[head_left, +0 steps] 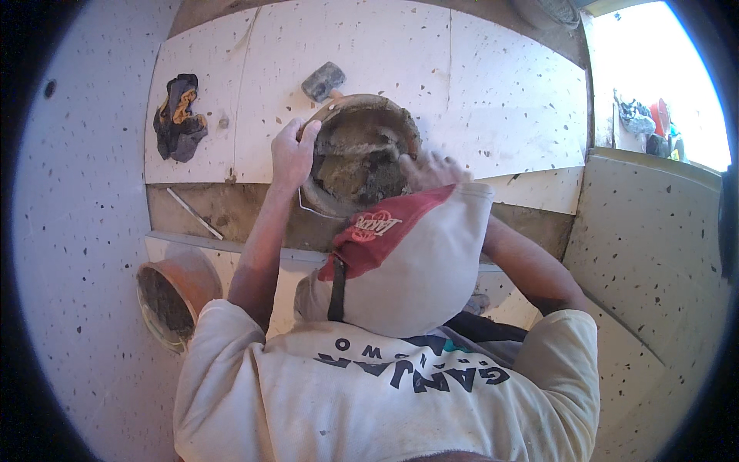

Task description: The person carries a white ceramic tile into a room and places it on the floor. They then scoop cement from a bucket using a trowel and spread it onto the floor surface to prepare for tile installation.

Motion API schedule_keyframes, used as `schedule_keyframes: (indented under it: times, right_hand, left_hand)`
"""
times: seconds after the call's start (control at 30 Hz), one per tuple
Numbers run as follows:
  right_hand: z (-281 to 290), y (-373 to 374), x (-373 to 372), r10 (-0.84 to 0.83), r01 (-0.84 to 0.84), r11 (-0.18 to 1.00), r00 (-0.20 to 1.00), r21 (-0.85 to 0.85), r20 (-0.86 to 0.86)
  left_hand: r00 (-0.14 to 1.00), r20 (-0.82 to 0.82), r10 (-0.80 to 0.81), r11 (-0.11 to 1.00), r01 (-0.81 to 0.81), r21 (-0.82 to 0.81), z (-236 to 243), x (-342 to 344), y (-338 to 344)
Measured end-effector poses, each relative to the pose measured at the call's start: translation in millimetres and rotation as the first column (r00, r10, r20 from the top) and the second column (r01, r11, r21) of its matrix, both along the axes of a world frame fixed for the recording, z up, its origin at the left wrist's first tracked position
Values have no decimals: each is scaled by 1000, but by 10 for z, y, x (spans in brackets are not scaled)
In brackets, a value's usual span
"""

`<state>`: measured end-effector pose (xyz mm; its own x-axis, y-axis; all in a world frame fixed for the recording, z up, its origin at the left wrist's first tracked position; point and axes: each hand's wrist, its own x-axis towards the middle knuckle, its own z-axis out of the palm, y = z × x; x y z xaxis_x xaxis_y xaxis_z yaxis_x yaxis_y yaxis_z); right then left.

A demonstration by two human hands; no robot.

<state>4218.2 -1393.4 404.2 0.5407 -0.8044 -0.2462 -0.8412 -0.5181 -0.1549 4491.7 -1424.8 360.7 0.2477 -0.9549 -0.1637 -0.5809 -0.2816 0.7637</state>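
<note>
A round bucket [362, 102] holds wet grey-brown mortar [354, 173] that clings to its inner wall. My left hand [294, 154] is closed on its left rim, thumb up. My right hand [431, 171] grips the opposite rim with bent fingers, partly blurred. Just behind the bucket lies a mallet [323, 81] with a dark grey head. The wire handle hangs at the bucket's left. A red and beige cap [416, 269] hides part of the bucket's near side.
Dark gloves or cloth [181, 115] lie at left on speckled white tiles [508, 92]. A tilted orange bucket [185, 277] containing mortar is at lower left, near a thin white strip [192, 212]. A bright opening at right has assorted items [639, 119] on its ledge.
</note>
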Motion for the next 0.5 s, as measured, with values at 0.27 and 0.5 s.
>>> schedule_keyframes:
  times: [0.27,0.5]
  right_hand:
    - [-342,-368,-3,-230,198,784,973,588,-20]
    - [-742,367,41,-474,66,695,790,716,388]
  left_hand:
    - [997,-60,-41,997,37,-64,43,-133,-35]
    - [995,-75,-71,997,70,-17,92,-315,-54]
